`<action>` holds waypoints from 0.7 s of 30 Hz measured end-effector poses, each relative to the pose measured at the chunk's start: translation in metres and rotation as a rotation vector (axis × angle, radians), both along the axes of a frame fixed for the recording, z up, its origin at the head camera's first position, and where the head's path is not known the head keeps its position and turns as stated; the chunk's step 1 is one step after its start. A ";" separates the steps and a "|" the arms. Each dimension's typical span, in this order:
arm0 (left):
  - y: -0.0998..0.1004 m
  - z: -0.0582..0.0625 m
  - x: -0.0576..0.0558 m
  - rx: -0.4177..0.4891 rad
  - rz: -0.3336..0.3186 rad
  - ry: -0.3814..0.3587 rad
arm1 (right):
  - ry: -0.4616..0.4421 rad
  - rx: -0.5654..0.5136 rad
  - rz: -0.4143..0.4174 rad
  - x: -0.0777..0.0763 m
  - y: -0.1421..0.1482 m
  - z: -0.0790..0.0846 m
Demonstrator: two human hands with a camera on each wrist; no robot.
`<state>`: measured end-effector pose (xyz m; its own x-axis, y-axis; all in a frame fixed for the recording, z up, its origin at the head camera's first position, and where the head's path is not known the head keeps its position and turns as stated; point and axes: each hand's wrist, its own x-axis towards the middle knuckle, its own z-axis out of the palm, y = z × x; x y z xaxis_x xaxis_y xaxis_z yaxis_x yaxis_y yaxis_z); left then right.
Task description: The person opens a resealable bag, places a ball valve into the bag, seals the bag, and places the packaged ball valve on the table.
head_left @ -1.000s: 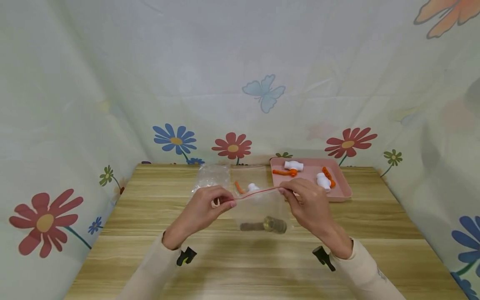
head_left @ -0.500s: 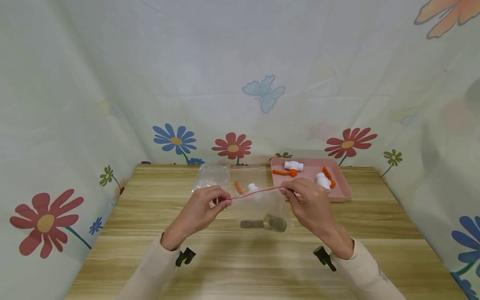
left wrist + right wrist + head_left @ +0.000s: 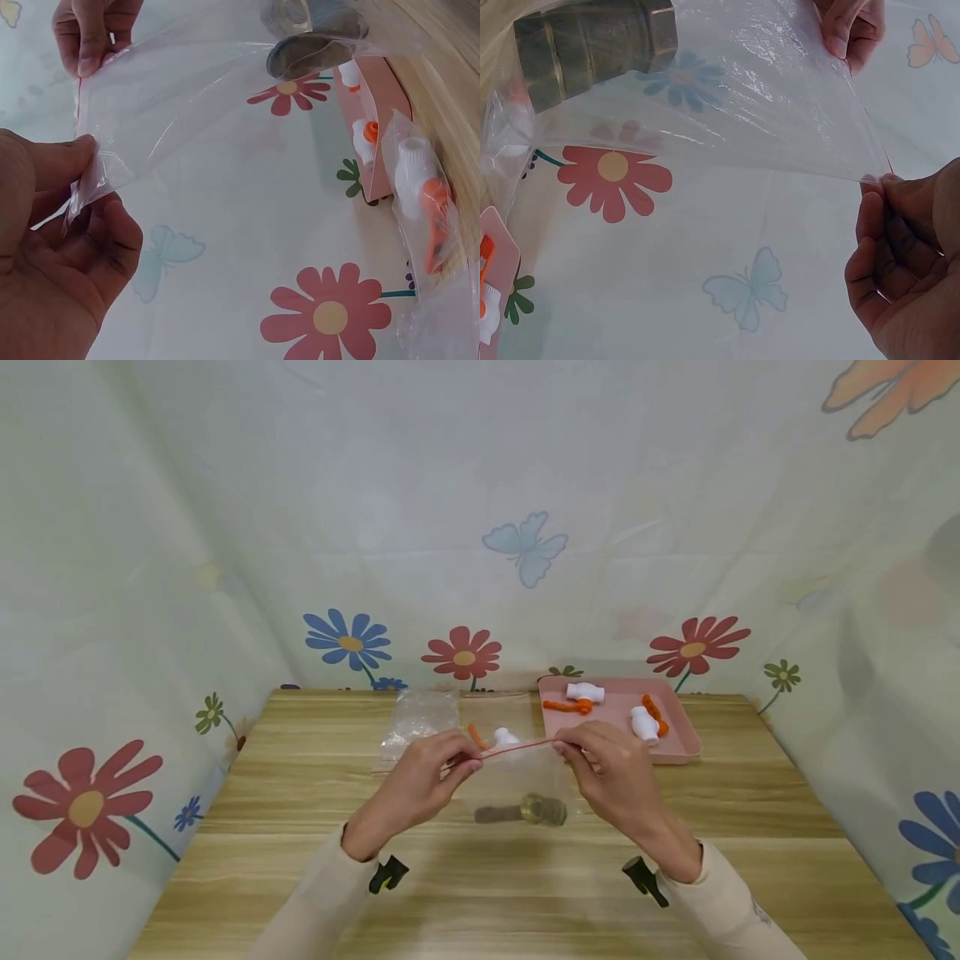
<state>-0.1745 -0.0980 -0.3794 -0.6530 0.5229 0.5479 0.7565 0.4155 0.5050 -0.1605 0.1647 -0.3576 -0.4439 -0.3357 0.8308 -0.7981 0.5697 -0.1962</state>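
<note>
Between both hands hangs a clear zip bag [image 3: 513, 772] with a red line along its top edge. Low inside it lies a brass ball valve [image 3: 543, 810] with a dark handle pointing left; its ribbed metal body [image 3: 596, 49] looms large in the right wrist view. My left hand [image 3: 423, 781] pinches the top edge between thumb and fingers, partway in from the left corner. At the right corner, my right hand [image 3: 618, 772] pinches the same edge, its other fingers curled below in the right wrist view. The bag's edge is stretched taut between them.
Behind the held bag lies another bag with a white valve [image 3: 412, 172] that has an orange handle. A stack of clear bags [image 3: 420, 717] is left of it. At the back right, a pink tray [image 3: 682, 731] holds two white valves [image 3: 585, 693] with orange handles.
My left hand slid slightly left, then moved right along the red edge, closer to the right hand. The right hand keeps its pinch almost in place. The bag has shifted slightly left.
</note>
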 end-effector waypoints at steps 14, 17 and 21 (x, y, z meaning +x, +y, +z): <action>-0.013 -0.007 -0.004 -0.104 0.052 -0.132 | 0.016 -0.014 -0.029 -0.001 0.010 -0.002; -0.013 -0.010 -0.005 -0.071 0.026 -0.116 | 0.007 -0.010 -0.040 -0.001 0.013 -0.003; -0.012 -0.013 -0.005 -0.019 0.007 -0.096 | -0.020 0.000 -0.071 0.000 0.017 -0.006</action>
<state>-0.1792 -0.1095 -0.3924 -0.7056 0.5278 0.4727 0.7021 0.4310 0.5669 -0.1605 0.1813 -0.3637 -0.4826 -0.3027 0.8219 -0.7520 0.6243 -0.2117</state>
